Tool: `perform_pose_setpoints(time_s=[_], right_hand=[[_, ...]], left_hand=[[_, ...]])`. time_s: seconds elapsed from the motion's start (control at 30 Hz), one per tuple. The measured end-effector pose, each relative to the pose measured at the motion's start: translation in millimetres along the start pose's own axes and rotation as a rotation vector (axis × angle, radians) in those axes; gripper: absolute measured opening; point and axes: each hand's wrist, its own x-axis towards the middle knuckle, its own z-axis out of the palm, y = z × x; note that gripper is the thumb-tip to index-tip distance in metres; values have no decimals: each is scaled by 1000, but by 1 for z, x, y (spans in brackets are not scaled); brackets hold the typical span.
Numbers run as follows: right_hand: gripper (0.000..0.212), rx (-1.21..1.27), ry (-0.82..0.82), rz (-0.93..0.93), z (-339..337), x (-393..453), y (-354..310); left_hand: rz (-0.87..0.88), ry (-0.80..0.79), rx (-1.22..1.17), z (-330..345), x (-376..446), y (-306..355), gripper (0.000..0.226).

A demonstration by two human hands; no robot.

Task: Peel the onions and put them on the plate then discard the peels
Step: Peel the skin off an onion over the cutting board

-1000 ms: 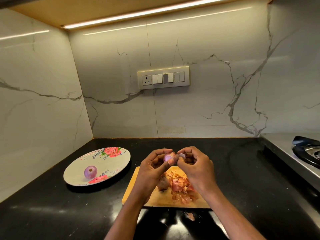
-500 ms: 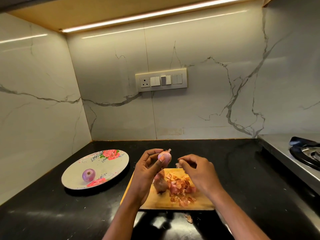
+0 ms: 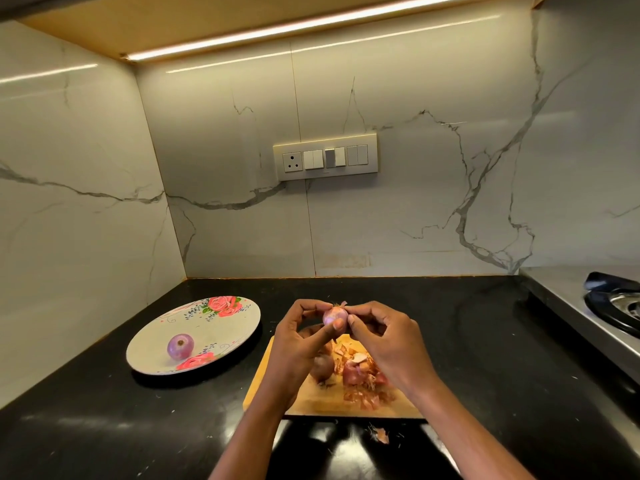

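Observation:
My left hand (image 3: 300, 341) grips a small pinkish onion (image 3: 333, 315) above the far end of the wooden cutting board (image 3: 325, 401). My right hand (image 3: 384, 336) pinches a strip of skin at the onion's top. An unpeeled brown onion (image 3: 322, 368) lies on the board beside a heap of peels (image 3: 360, 379). One peeled purple onion (image 3: 180, 346) sits on the floral plate (image 3: 221, 327) to the left.
A loose peel (image 3: 381, 435) lies on the black counter (image 3: 104, 427) in front of the board. A steel gas stove (image 3: 609, 306) stands at the right edge. Marble walls close in the back and left; a switch panel (image 3: 325, 156) is on the back wall.
My right hand left the onion half a second ago, then came back and now pinches skin at its top. My left hand has kept hold of the onion.

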Motion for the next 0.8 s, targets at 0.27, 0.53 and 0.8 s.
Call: perform_pose_setpoints(time_s=[0.27,0.53,0.8], right_hand=[[16,27,1,34,-1,1,4],[23,165,-51,37,-4,3,-3],[15,30,74,-34,-4,2,-3]], left_hand=[[31,-8,-4,2,-2,3,41],[9,17,-28,-1,-1,4,39],[-20,-52,-26,-3,-1,2,41]])
